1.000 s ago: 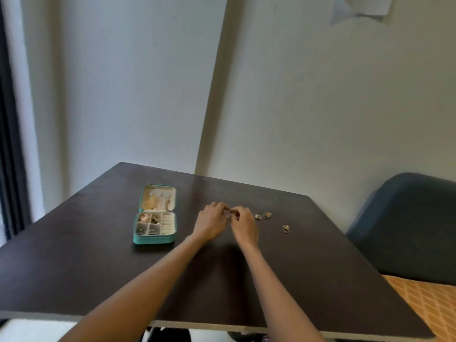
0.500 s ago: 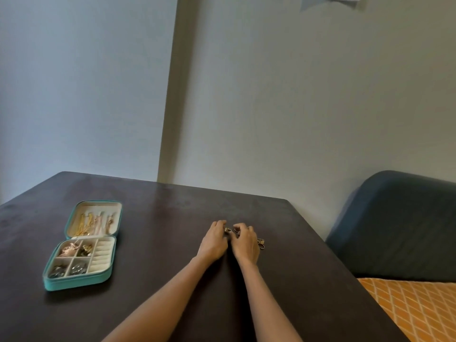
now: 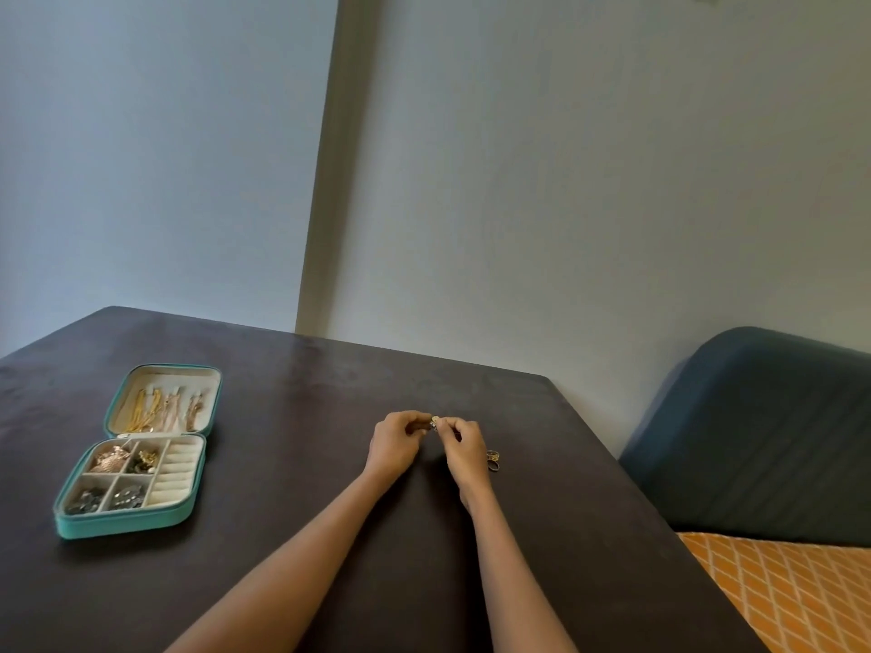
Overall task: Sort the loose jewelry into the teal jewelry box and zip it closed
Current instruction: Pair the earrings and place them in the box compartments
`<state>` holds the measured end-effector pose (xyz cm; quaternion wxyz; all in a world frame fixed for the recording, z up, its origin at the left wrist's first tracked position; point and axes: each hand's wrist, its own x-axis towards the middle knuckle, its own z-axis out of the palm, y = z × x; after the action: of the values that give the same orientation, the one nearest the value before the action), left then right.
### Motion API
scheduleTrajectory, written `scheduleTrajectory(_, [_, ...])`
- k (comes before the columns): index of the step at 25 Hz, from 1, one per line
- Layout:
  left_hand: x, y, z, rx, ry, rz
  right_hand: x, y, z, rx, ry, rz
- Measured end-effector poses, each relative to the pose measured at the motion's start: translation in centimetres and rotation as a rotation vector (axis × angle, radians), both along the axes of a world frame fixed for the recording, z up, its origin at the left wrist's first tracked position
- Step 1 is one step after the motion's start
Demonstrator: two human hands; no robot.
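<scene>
The teal jewelry box (image 3: 125, 521) lies open at the left of the dark table (image 3: 292, 407). Gold chains hang in its lid, small pieces fill its compartments, and pale ring rolls line its right side. My left hand (image 3: 395, 443) and my right hand (image 3: 462, 445) meet near the table's middle, fingers curled. Between their fingertips they pinch a small gold piece of jewelry (image 3: 433, 422). Just right of my right hand, loose rings (image 3: 493, 459) lie on the table, partly hidden by the hand.
A dark blue cushioned seat (image 3: 754, 435) with an orange patterned cover (image 3: 792, 596) stands right of the table. Pale walls rise behind the table's far edge.
The view has swung right and closer, so the box now sits further left. Both hands stay together at the small jewelry piece, lifted slightly off the table.
</scene>
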<state>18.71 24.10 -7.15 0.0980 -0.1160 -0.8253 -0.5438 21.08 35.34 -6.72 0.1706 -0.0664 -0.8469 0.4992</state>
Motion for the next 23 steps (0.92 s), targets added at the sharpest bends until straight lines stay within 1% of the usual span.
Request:
scheduleTrajectory(3, [-0.1, 0.2, -0.2, 0.0, -0.014, 0.007, 0.1, 0.0, 0.0, 0.059, -0.021, -0.014])
scheduleTrajectory(4, [-0.2, 0.3, -0.3, -0.036, -0.005, 0.016, 0.0, 0.0, 0.0, 0.098, -0.031, -0.036])
scheduleTrajectory(7, [-0.3, 0.6, -0.3, -0.29, 0.065, 0.072, -0.2, -0.2, -0.3, 0.288, -0.053, -0.135])
scheduleTrajectory(9, [-0.5, 0.7, -0.3, -0.356, 0.064, 0.095, -0.4, -0.2, -0.5, 0.35, -0.046, -0.167])
scheduleTrajectory(11, [-0.7, 0.7, -0.4, -0.345, 0.059, 0.092, -0.2, -0.2, -0.3, 0.299, -0.021, -0.168])
scheduleTrajectory(15, [-0.5, 0.6, -0.2, -0.248, 0.063, 0.073, 0.5, 0.0, 0.3, 0.0, 0.086, -0.273])
scheduleTrajectory(17, [-0.4, 0.6, -0.1, -0.233, 0.067, 0.05, 0.6, -0.1, 0.3, 0.008, 0.06, -0.281])
scheduleTrajectory(20, [-0.5, 0.6, -0.2, -0.237, 0.05, 0.049, 0.4, -0.4, 0.3, 0.109, -0.01, -0.281])
scheduleTrajectory(23, [-0.9, 0.8, -0.3, -0.347, 0.051, 0.044, 0.7, -0.5, 0.2, 0.157, -0.039, -0.344])
